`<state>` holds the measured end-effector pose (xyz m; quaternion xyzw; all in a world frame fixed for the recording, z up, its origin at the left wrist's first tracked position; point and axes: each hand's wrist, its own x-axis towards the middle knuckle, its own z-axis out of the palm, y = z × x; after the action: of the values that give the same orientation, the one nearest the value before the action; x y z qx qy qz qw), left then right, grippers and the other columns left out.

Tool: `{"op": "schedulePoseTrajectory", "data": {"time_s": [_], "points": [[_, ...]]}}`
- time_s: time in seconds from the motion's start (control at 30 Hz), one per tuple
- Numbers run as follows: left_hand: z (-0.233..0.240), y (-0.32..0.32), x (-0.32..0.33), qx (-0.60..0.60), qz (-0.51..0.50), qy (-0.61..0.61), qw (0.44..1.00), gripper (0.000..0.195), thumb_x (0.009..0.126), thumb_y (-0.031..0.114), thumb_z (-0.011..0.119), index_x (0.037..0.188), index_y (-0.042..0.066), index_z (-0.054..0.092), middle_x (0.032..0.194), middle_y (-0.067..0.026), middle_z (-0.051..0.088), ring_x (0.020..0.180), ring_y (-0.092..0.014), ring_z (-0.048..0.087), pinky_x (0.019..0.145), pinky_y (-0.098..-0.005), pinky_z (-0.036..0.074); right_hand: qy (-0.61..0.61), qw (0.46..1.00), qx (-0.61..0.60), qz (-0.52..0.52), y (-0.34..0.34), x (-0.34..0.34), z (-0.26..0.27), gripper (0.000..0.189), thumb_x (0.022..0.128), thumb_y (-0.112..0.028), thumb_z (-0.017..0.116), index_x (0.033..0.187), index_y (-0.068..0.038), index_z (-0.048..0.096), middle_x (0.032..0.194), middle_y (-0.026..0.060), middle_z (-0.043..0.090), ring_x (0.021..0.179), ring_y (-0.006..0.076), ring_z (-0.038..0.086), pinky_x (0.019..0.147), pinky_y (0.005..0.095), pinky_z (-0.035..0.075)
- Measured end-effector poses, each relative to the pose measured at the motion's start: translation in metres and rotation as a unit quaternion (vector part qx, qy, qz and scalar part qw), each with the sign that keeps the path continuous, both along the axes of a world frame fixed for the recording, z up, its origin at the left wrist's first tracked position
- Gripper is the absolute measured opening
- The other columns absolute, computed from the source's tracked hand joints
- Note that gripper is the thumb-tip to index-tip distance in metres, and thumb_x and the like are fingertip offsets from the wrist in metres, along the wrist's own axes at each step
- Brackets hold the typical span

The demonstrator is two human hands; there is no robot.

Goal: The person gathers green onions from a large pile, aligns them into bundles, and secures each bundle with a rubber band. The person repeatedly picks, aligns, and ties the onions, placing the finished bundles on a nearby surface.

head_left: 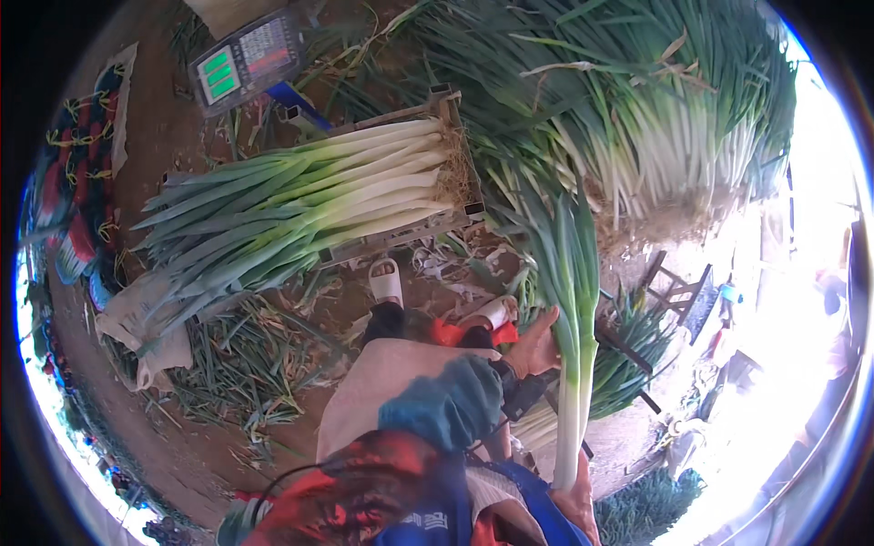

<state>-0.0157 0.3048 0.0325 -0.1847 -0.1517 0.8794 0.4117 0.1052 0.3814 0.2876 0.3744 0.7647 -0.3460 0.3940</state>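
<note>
Two or so long green onions [577, 348] stand along my right side, white stems toward me and green leaves pointing away. My left hand [536, 345] is against them where white turns to green, its thumb up along the leaves and its fingers partly hidden behind the stalks. Close to my body, my right hand [577, 498] grips the white root end. Before me, a layer of trimmed-looking green onions [369, 177] lies across a metal-framed rack [471, 208], with roots to the right and leaves to the left.
A large heap of green onions [614, 102] rises at the upper right. Beyond the rack stands a digital scale display [218, 75]. Loose leaves [246, 368] and a cloth sack [150, 334] lie at left. More onions [628, 382] rest at right, near a small stool [676, 293].
</note>
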Motion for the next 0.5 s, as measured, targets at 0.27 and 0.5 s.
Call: {"op": "schedulePoseTrajectory", "data": {"time_s": [0.27, 0.5], "points": [[0.121, -0.117, -0.09, -0.014, 0.199, 0.166, 0.966, 0.055, 0.089, 0.047, 0.056, 0.128, 0.009, 0.048, 0.12, -0.0089, 0.058, 0.11, -0.028, 0.056, 0.092, -0.0462, 0.044, 0.161, 0.963, 0.106, 0.188, -0.034, -0.009, 0.019, 0.09, 0.066, 0.007, 0.058, 0.144, -0.004, 0.016, 0.1, 0.015, 0.054, 0.085, 0.0241, 0.057, 0.07, 0.0345, 0.049], [0.193, -0.323, -0.137, -0.009, 0.419, 0.286, 0.862, 0.088, 0.07, 0.058, 0.071, 0.136, 0.009, 0.039, 0.136, -0.0163, 0.042, 0.119, -0.032, 0.047, 0.102, -0.0507, 0.038, 0.491, 0.713, 0.019, 0.5, -0.126, -0.155, -0.001, 0.071, 0.069, 0.002, 0.063, 0.132, 0.008, 0.031, 0.111, 0.0302, 0.051, 0.098, 0.0416, 0.055, 0.08, 0.0455, 0.048]]}}
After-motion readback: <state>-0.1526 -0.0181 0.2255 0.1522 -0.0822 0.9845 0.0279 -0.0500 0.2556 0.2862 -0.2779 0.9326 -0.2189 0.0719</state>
